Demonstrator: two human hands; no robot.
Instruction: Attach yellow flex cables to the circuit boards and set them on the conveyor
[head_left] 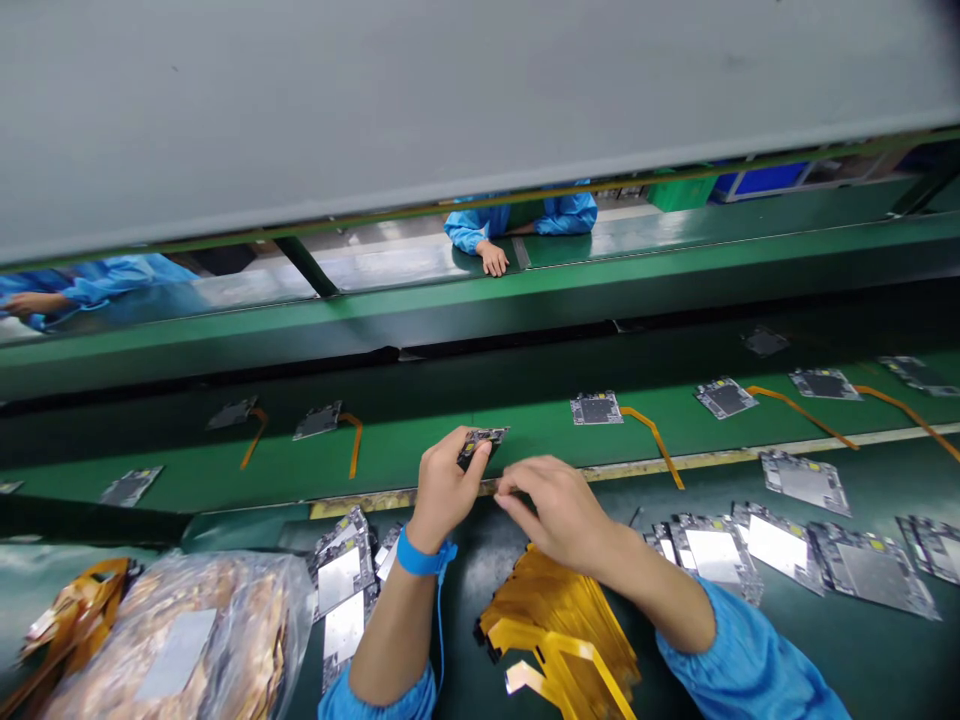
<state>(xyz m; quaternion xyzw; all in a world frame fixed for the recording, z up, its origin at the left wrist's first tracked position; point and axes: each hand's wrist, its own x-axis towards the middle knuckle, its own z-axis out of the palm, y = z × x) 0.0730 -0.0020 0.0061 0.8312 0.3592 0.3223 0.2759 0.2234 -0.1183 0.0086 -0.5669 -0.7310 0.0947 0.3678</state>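
Blue sleeves [757,655] are covering your forearms at the near edge, reaching in from five and seven o'clock. Ahead of them, your left hand [446,490] is gripping a small circuit board [482,437] between thumb and fingers, and that board is sitting near the middle of your view, over the near edge of the green belt [465,400]. Take it as the centre of the dial. Your right hand [559,510] is hovering just beside it at four o'clock, fingers curling towards the thumb; you cannot tell from here whether they are pinching anything. A blue wristband [420,555] is circling your left wrist, its cord trailing towards six.

At five o'clock, a pile of golden ribbon cables [570,600] is lying below your right hand. Loose boards [341,580] are overlapping at seven to eight, and more boards [776,548] are spreading out between three and four. A clear plastic bag [262,600] is bulging at eight. On the belt, a board with a ribbon [596,408] is lying between two and three. At twelve, a co-worker's hand [494,260] is resting on the far bench.
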